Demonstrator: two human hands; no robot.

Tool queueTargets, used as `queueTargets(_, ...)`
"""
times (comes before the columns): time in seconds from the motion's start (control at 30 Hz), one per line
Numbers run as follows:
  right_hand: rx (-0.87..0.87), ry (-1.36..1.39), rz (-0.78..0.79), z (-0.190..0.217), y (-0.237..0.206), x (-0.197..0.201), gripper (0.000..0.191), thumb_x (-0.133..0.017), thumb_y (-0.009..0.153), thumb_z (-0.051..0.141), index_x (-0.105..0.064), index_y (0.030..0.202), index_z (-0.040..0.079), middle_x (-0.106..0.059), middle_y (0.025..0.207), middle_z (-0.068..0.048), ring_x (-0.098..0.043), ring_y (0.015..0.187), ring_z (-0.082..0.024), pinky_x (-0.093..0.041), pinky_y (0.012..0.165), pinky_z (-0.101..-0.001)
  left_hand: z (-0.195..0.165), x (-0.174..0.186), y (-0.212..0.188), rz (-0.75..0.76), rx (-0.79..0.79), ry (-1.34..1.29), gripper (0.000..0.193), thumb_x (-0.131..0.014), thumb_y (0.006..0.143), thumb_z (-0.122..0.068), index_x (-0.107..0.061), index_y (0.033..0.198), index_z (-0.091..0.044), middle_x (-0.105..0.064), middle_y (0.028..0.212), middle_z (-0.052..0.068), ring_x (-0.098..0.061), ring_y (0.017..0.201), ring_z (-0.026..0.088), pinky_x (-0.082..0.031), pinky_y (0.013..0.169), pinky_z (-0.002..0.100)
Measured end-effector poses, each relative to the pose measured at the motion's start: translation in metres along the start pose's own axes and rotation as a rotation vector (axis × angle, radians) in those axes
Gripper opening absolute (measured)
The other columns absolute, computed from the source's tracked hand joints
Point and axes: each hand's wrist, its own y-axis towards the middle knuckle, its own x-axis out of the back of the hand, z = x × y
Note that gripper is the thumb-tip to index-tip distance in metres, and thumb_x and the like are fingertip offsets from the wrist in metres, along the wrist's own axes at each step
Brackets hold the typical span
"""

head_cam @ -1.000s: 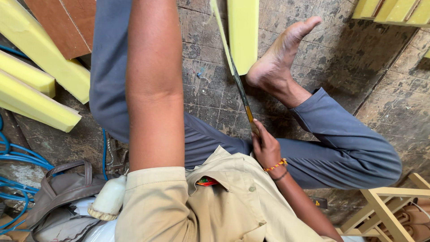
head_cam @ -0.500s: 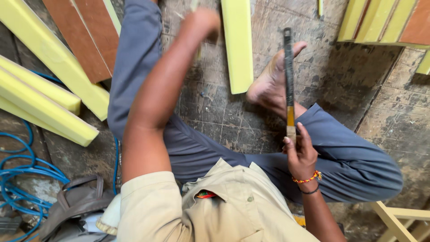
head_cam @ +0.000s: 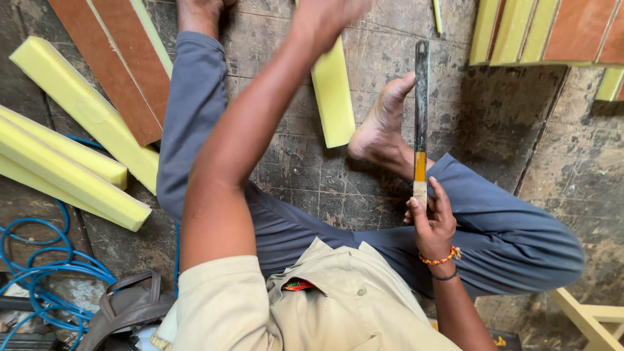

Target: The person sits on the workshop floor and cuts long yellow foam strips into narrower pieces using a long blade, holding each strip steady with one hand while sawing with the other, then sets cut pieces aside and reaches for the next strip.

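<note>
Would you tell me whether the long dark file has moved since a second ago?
Yes. The file in the right hand has swung from leaning toward the yellow board to standing upright, right of the bare foot.

Soft, even daylight, faint shadows on the floor (head_cam: 507, 117), sharp focus, slight wide-angle stretch at edges.

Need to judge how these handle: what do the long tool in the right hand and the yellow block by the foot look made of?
Long tool: dark, dull, worn blade, likely metal; its handle in the right hand shows an orange band and a pale end, maybe wood or plastic. Yellow block near the left hand: matte, softly edged, porous-looking, probably foam, though painted wood cannot be ruled out.
</note>
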Motion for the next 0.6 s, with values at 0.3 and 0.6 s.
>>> queueTargets(0.3,-0.011,0.170,0.024,-0.010,0.006,0.014,0.056,-0.060,0.103,0.004,-0.041,0.156,0.002,-0.068,0.095,-0.005,-0.063,0.075,-0.008,-0.056,0.065,-0.0246,-0.129,-0.058,-0.064,0.114,0.994,-0.884,0.110,-0.076,0.084,-0.033,-0.004,0.167,-0.019,-0.016,0.161,0.037,-0.043,0.133,0.058,-0.050,0.103,0.060)
queueTargets(0.6,0.060,0.150,0.011,-0.003,-0.014,0.014,0.057,-0.062,0.102,0.000,-0.042,0.155,0.002,-0.068,0.095,-0.005,-0.064,0.075,-0.008,-0.057,0.066,-0.0245,-0.141,-0.033,-0.067,0.073,0.910,-0.542,0.119,-0.082,0.071,-0.012,-0.012,0.167,-0.027,-0.021,0.170,0.021,-0.048,0.134,0.039,-0.053,0.101,0.047)
